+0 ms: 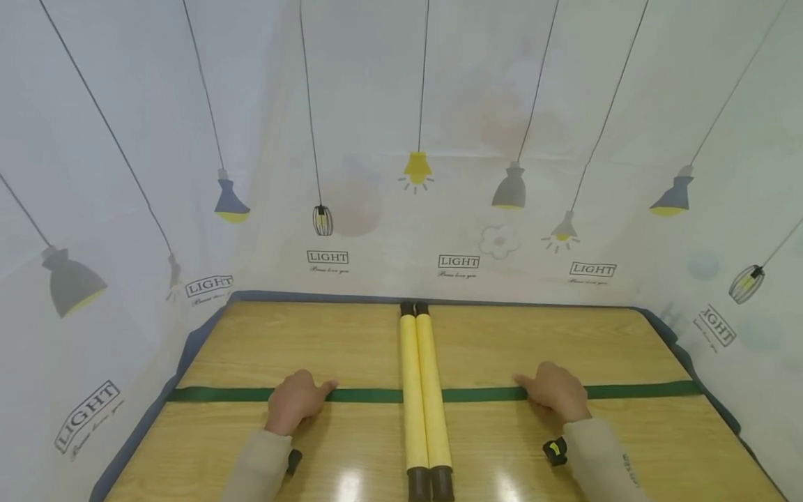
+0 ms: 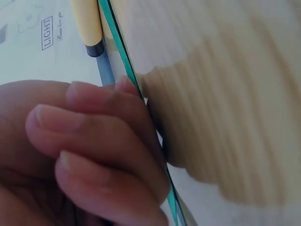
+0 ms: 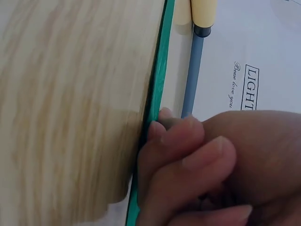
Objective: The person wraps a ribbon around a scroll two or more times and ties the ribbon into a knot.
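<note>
Two long yellow tubes (image 1: 422, 390) with dark end caps lie side by side down the middle of the wooden tabletop (image 1: 314, 341). They cross a green strip (image 1: 376, 395) that runs from left to right. My left hand (image 1: 296, 401) rests over the strip to the left of the tubes, its fingers loosely curled around nothing and its thumb pointing inward. On the other side, my right hand (image 1: 556, 390) lies over the strip in a mirrored pose, also holding nothing. Both wrist views show the curled fingers (image 2: 89, 122) right at the green strip.
White sheeting (image 1: 376, 104) printed with hanging lamps and the word LIGHT stands around the back and sides. A blue-grey border (image 1: 301, 297) runs along the far edge of the table. Black straps (image 1: 555, 452) with small devices show at both wrists.
</note>
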The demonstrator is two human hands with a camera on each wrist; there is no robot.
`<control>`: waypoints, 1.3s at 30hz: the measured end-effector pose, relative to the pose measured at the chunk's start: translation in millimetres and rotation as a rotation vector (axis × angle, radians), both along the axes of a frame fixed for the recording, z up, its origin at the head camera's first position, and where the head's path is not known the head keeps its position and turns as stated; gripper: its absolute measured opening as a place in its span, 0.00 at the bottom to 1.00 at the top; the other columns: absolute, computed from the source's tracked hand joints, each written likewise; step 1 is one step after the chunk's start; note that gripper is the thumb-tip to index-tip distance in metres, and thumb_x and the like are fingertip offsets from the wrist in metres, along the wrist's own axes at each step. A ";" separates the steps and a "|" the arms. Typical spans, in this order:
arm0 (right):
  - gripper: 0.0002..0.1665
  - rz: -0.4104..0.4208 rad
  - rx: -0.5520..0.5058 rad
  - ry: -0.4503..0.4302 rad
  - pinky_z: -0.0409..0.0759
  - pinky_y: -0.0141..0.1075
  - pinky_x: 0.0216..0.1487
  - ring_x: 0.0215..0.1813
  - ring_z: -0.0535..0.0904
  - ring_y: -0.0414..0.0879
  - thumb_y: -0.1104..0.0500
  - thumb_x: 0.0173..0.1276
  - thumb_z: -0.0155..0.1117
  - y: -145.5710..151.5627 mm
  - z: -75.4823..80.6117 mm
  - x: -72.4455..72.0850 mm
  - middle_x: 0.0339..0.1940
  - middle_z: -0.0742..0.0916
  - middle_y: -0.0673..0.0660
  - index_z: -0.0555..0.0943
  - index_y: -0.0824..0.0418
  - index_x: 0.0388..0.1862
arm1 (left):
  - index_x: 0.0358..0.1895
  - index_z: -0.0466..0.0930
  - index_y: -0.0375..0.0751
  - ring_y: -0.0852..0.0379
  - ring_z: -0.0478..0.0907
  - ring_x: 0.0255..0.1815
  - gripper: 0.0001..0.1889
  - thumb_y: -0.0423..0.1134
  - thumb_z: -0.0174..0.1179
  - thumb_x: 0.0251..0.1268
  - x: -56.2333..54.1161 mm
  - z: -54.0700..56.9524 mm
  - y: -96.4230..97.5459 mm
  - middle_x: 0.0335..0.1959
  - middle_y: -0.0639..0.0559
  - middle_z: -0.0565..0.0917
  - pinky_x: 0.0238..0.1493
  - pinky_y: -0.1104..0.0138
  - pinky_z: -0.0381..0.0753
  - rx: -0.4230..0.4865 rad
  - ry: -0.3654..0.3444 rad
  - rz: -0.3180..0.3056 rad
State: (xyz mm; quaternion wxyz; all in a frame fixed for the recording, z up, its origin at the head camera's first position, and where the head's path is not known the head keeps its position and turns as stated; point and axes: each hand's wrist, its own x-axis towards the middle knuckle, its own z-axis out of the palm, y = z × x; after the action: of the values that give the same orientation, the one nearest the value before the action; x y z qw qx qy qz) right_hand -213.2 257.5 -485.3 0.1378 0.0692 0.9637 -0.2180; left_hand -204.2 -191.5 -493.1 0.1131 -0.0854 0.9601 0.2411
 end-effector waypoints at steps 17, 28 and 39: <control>0.37 -0.015 0.021 -0.020 0.58 0.30 0.21 0.15 0.60 0.38 0.41 0.78 0.56 -3.5 -1.0 -3.0 0.08 0.68 0.46 0.76 0.56 0.08 | 0.16 0.80 0.43 0.63 0.69 0.08 0.25 0.51 0.62 0.74 -5.9 -3.0 -3.7 0.09 0.54 0.80 0.13 0.74 0.64 0.112 0.023 0.021; 0.36 0.005 -0.007 -0.026 0.57 0.29 0.19 0.14 0.58 0.36 0.43 0.78 0.57 1.0 -1.0 -1.9 0.07 0.74 0.46 0.80 0.59 0.10 | 0.16 0.81 0.42 0.63 0.71 0.09 0.25 0.50 0.62 0.74 -7.7 -3.6 -1.7 0.10 0.54 0.80 0.14 0.74 0.64 0.117 0.004 0.026; 0.25 -0.004 -0.160 0.168 0.63 0.33 0.23 0.18 0.65 0.42 0.52 0.77 0.57 5.1 -11.8 -7.3 0.13 0.74 0.48 0.77 0.58 0.17 | 0.14 0.78 0.43 0.61 0.72 0.10 0.23 0.41 0.58 0.74 -12.6 -4.5 4.8 0.10 0.53 0.79 0.16 0.72 0.67 0.220 0.080 0.019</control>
State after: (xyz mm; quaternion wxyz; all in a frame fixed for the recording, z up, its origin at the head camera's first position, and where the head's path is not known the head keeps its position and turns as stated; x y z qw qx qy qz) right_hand -220.5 262.6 -497.1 0.0614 0.0413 0.9513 -0.2993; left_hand -216.8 -186.7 -497.6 0.0808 -0.0719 0.9307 0.3494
